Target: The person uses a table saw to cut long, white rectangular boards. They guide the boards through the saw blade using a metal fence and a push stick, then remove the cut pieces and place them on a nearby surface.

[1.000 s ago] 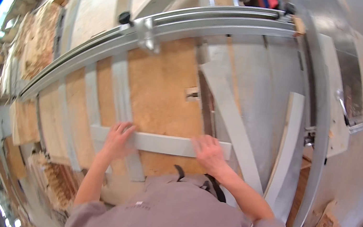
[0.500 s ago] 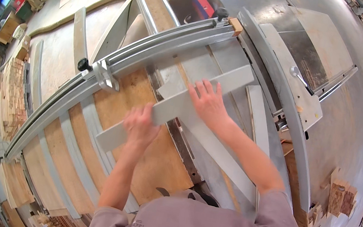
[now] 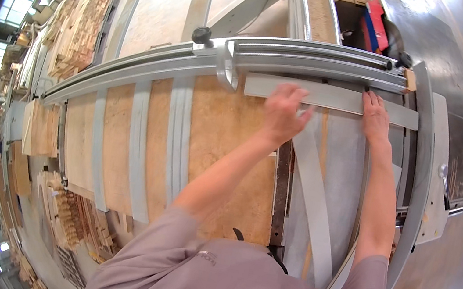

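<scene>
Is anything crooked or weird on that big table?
Yes, one thing: the pale strip lies slanted. It looks askew because the board at the right hand runs roughly along the rail.

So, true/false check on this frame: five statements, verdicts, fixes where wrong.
1. A long flat pale-grey board lies beside the silver metal fence rail. True.
2. The left hand is to the right of the right hand. False: it is to the left.
3. The right hand's fingers reach that board. True.
4. A second flat pale-grey board lies parallel to the first. False: it slants down toward the person.
5. A round black knob stands left of the silver metal stop. True.
</scene>
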`<state>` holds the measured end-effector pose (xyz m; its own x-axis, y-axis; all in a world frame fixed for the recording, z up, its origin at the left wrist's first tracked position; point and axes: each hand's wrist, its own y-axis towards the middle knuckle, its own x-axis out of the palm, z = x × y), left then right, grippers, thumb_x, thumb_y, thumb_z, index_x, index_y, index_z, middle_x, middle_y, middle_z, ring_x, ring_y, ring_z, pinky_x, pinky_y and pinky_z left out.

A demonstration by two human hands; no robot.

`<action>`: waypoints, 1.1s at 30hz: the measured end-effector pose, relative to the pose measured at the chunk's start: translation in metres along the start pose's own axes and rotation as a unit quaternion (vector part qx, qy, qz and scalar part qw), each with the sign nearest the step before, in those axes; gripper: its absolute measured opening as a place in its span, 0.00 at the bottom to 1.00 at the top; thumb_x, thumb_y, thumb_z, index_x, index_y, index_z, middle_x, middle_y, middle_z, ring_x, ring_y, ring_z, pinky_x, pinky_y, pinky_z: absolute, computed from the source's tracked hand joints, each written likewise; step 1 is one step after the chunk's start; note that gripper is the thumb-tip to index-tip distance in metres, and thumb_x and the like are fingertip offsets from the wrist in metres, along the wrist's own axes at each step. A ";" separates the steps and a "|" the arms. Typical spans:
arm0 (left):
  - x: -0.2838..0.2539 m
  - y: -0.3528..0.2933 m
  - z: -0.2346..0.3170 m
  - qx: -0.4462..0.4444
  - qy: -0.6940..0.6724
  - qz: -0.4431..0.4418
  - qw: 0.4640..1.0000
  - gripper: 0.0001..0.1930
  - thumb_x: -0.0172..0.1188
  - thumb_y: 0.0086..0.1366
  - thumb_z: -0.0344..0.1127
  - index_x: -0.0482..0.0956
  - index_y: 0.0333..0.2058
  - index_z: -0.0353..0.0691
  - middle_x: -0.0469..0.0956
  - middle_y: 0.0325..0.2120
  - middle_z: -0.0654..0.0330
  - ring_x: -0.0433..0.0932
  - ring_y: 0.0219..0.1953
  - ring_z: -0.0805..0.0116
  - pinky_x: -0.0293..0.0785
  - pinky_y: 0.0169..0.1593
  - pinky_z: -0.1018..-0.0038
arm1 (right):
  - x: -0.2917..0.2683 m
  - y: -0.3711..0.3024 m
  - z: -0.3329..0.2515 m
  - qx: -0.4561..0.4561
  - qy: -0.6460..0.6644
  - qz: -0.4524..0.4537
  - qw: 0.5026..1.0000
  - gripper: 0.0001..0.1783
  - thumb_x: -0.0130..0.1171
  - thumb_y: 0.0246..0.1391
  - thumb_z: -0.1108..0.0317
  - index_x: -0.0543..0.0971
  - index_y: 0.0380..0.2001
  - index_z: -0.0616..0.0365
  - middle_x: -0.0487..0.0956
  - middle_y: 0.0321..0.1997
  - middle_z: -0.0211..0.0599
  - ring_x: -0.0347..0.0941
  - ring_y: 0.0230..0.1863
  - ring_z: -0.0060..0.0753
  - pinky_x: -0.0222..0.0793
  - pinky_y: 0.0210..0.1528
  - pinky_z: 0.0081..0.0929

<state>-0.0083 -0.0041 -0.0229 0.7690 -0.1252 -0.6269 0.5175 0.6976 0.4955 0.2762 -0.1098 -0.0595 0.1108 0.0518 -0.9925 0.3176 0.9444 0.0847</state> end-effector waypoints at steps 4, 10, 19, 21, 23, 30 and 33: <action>-0.067 -0.046 -0.070 -0.091 0.017 0.146 0.985 0.10 0.68 0.61 0.33 0.77 0.39 0.39 0.76 0.37 0.57 0.75 0.40 0.61 0.74 0.45 0.66 | 0.012 0.011 -0.011 -0.052 0.010 0.051 0.997 0.22 0.53 0.61 0.72 0.76 0.58 0.48 0.74 0.66 0.36 0.70 0.67 0.44 0.78 0.56 0.45; -0.170 0.023 -0.194 -0.007 0.181 0.152 0.972 0.28 0.70 0.63 0.38 0.73 0.60 0.38 0.74 0.52 0.49 0.75 0.53 0.54 0.74 0.53 0.61 | 0.039 0.018 -0.033 -0.063 0.011 0.147 0.987 0.07 0.59 0.51 0.68 0.81 0.36 0.52 0.80 0.39 0.41 0.79 0.44 0.43 0.78 0.41 0.39; -0.179 0.119 -0.183 0.126 0.122 -0.147 0.973 0.24 0.64 0.69 0.40 0.72 0.60 0.39 0.81 0.42 0.42 0.82 0.45 0.42 0.77 0.48 0.55 | 0.028 0.006 -0.031 -0.026 0.027 0.225 0.974 0.15 0.59 0.52 0.68 0.83 0.44 0.58 0.82 0.54 0.46 0.78 0.59 0.52 0.79 0.56 0.39; -0.180 0.118 -0.179 0.082 0.192 -0.159 0.965 0.22 0.65 0.68 0.48 0.76 0.52 0.38 0.83 0.34 0.44 0.83 0.38 0.40 0.78 0.43 0.54 | 0.033 0.004 -0.041 -0.031 0.042 0.224 0.973 0.15 0.60 0.52 0.68 0.83 0.43 0.57 0.83 0.54 0.44 0.79 0.58 0.51 0.80 0.55 0.39; -0.174 0.119 -0.171 -0.050 0.327 -0.167 0.929 0.25 0.66 0.66 0.58 0.79 0.43 0.39 0.83 0.26 0.46 0.83 0.32 0.39 0.78 0.37 0.52 | 0.034 0.001 -0.038 -0.019 0.035 0.228 0.973 0.15 0.61 0.51 0.67 0.84 0.43 0.57 0.83 0.53 0.43 0.79 0.57 0.49 0.81 0.54 0.38; -0.176 0.100 -0.185 -0.104 0.016 -0.074 0.992 0.23 0.74 0.58 0.41 0.82 0.51 0.40 0.85 0.37 0.54 0.83 0.40 0.61 0.78 0.45 0.67 | 0.037 0.005 -0.059 -0.047 0.073 0.231 0.969 0.21 0.71 0.47 0.60 0.84 0.45 0.54 0.83 0.55 0.39 0.78 0.60 0.45 0.80 0.55 0.38; -0.178 0.086 -0.203 -0.050 -0.001 -0.053 0.997 0.27 0.76 0.56 0.37 0.81 0.54 0.42 0.83 0.49 0.54 0.80 0.53 0.61 0.74 0.57 0.65 | 0.034 0.012 -0.075 -0.119 0.075 0.232 0.962 0.23 0.70 0.48 0.61 0.83 0.47 0.56 0.83 0.55 0.39 0.78 0.59 0.45 0.79 0.55 0.39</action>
<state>-0.1769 0.2211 0.0095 0.7127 -0.2037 -0.6713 0.5566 0.7466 0.3644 0.2133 -0.0726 -0.0985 0.0454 0.5152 -0.8559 0.0395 0.8552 0.5168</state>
